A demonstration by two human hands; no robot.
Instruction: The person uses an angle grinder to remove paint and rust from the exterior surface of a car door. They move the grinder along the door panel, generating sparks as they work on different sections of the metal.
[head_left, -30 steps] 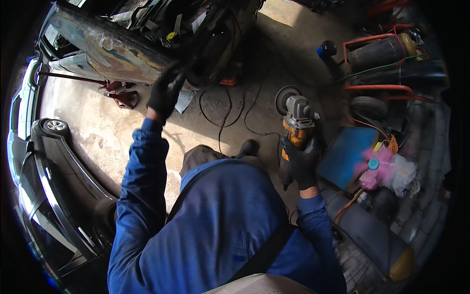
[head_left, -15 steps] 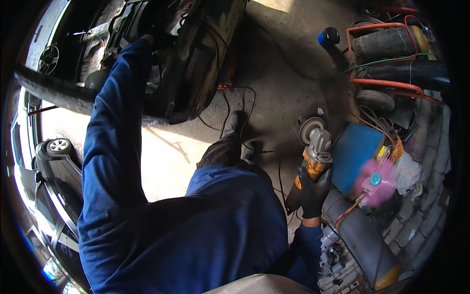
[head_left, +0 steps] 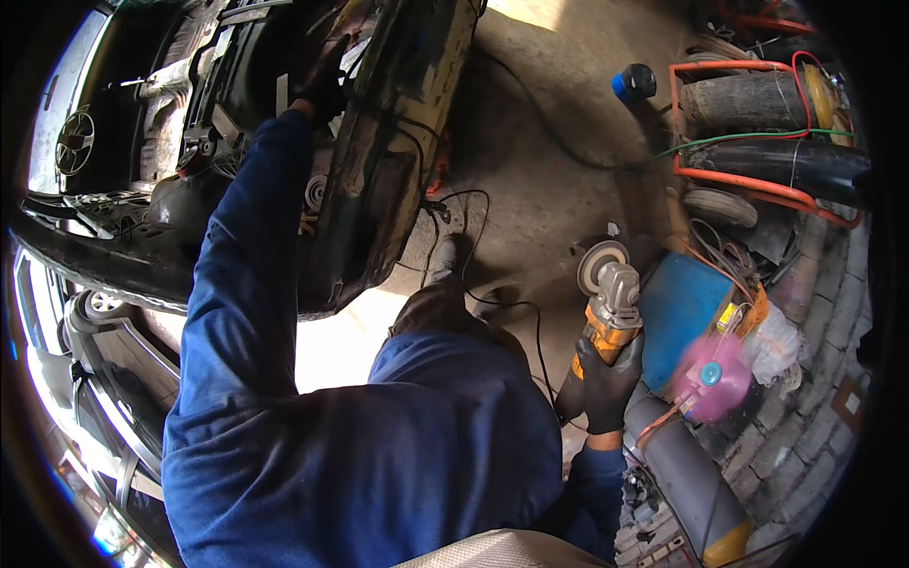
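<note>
My right hand (head_left: 608, 379), in a dark glove, is wrapped round the body of a yellow and grey angle grinder (head_left: 614, 308). The grinder's round disc (head_left: 601, 267) points away from me, over the concrete floor. Far to the left, my left arm stretches out to a stripped car body (head_left: 407, 104). My left hand (head_left: 325, 97), also in a dark glove, is at the inner side of the body's near edge, by a dark cable. Its fingers blend into the shadow, so their grip is unclear.
A black cable (head_left: 538, 327) trails over the floor by my shoes. To the right stand a blue board (head_left: 696, 293), a pink round container (head_left: 715, 379), a grey cylinder (head_left: 686, 478) and an orange cart (head_left: 748, 168) carrying cylinders. A blue-and-black object (head_left: 634, 83) sits farther off.
The view has shifted, and more of the car's interior shows. My left hand has moved slightly right and lower in the picture. The grinder stays in my right hand, almost unmoved.
</note>
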